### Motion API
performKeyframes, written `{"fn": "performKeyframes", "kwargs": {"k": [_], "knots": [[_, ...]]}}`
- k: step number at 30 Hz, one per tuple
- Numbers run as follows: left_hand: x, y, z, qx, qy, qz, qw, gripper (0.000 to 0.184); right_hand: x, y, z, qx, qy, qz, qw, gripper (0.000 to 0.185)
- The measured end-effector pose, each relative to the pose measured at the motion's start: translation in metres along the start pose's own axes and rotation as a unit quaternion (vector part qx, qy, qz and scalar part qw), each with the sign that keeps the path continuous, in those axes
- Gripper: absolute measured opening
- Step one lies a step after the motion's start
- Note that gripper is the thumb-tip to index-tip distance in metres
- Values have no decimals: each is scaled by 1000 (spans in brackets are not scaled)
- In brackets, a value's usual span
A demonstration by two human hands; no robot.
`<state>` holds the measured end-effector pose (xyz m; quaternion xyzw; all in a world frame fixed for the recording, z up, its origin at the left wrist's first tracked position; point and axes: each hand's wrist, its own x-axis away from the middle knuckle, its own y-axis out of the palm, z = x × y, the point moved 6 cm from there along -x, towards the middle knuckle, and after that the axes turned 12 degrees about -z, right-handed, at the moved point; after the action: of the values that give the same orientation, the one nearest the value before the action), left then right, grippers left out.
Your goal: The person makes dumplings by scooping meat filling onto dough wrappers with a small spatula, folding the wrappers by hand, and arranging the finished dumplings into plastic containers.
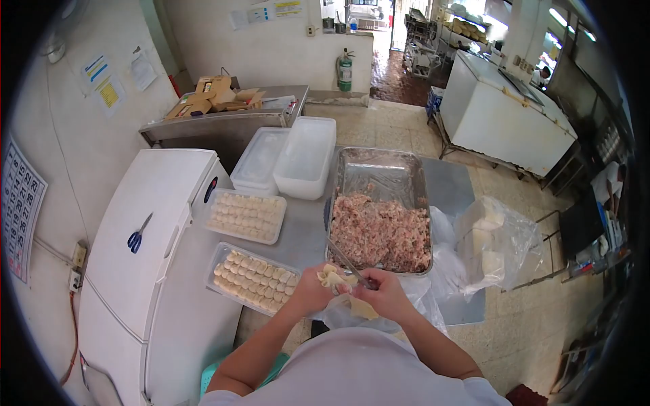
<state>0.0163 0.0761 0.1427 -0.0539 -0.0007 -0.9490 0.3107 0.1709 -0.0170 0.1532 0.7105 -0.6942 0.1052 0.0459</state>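
My left hand (312, 291) is closed around a pale, folded dumpling wrapper (331, 276), with a little pink filling at its edge. In my right hand (391, 296) is a long, narrow metal spreader (347, 258), its tip pointing up and left. Both hands are close together at the near edge of a steel tray (376, 155), which holds pink minced meat (379, 230) in its nearer part. Below my hands lie more flat yellowish wrappers (364, 309), partly hidden. To the left, plastic trays hold rows of shaped dumplings (256, 279) and more dumplings (245, 216).
Lidded plastic containers (306, 159) stand behind the dumpling trays. Clear plastic bags with pale blocks (489, 237) lie right of the meat. A white fridge (145, 223) with blue scissors (139, 233) on it stands at left. Farther back are a chest freezer (504, 108) and cardboard (215, 95).
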Motion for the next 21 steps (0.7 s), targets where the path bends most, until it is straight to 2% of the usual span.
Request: {"fn": "performKeyframes", "kwargs": {"k": [2, 3, 6, 9, 12, 15, 18, 21], "knots": [[5, 4, 1, -96, -16, -8, 995, 35, -7, 6, 1, -26, 4, -7, 1000, 21], [8, 6, 2, -143, -24, -12, 989, 36, -9, 7, -2, 4, 15, -13, 1000, 19], [14, 9, 10, -174, -15, -51, 983, 29, -13, 12, -17, 78, 28, -34, 996, 16], [14, 9, -11, -121, 11, -34, 992, 26, -21, 19, -25, 101, 4, -43, 994, 18], [22, -4, -32, -85, -13, -44, 995, 22, -27, 23, -22, 79, -7, -25, 997, 18], [33, -25, -63, 109, -58, 46, 991, 20, -31, 22, -15, 53, -6, -4, 999, 17], [53, -65, -66, -11, -58, 144, 988, 24, -34, 27, -6, 30, 24, 2, 999, 16], [77, -118, -94, 72, -85, 263, 958, 22, -38, 38, 8, 19, 50, -14, 998, 16]]}}
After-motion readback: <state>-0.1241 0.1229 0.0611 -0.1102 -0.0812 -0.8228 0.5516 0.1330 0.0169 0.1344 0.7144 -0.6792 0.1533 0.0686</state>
